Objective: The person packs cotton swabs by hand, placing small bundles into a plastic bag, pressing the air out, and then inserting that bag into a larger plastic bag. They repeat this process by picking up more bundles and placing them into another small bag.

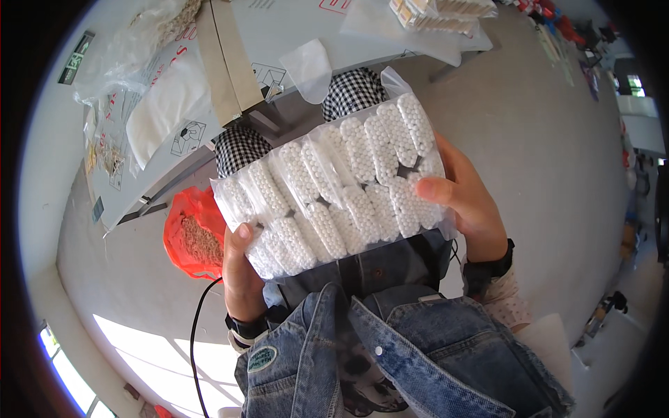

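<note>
So the table (268, 42) fills the upper left, and your white pack (327, 188) sits mid-frame (tilted, right end higher). Red bag (174, 240) is left of centre. Your right hand (470, 198) grips the pack's right end, left hand (240, 268) the lower-left corner, fingers mostly hidden.

Left fingers (241, 235) and right fingers (440, 189) hold bagged white bundles (333, 188).

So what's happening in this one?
A person is holding a clear plastic pack of white, knobbly bundles in both bare hands. The left hand grips its left end, the right hand its right end. The pack is in the air, apart from the grey table. A red bag sits on the floor to the left.
</note>
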Available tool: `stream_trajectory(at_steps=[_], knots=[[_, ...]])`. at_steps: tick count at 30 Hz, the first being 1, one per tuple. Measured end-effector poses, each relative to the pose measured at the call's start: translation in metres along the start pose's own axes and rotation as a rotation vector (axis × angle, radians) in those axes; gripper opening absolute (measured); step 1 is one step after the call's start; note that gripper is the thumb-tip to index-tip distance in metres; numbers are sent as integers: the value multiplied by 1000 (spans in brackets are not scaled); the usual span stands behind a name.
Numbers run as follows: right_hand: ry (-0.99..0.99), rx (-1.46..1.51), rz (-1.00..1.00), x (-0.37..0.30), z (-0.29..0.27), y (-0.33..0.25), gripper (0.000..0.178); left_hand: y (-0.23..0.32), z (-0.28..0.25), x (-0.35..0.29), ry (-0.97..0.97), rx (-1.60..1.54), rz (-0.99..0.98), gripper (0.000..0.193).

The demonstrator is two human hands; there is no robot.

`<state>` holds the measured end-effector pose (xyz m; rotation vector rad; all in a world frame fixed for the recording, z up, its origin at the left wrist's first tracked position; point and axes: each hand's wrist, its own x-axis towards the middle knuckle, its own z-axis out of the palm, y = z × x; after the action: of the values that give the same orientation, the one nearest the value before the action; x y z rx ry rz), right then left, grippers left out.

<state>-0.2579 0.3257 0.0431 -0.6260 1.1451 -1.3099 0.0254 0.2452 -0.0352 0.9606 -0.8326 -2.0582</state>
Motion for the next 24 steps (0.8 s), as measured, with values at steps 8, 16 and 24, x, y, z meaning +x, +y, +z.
stream_trajectory(at_steps=[8,16,24], knots=[[21,-29,-44,-1,3,0,82,1,0,2,-37,-22,3,91],[74,3,-53,1,-6,9,77,8,19,-2,-86,83,57,104],[69,12,-25,7,-16,18,68,12,22,0,-91,139,41,99]])
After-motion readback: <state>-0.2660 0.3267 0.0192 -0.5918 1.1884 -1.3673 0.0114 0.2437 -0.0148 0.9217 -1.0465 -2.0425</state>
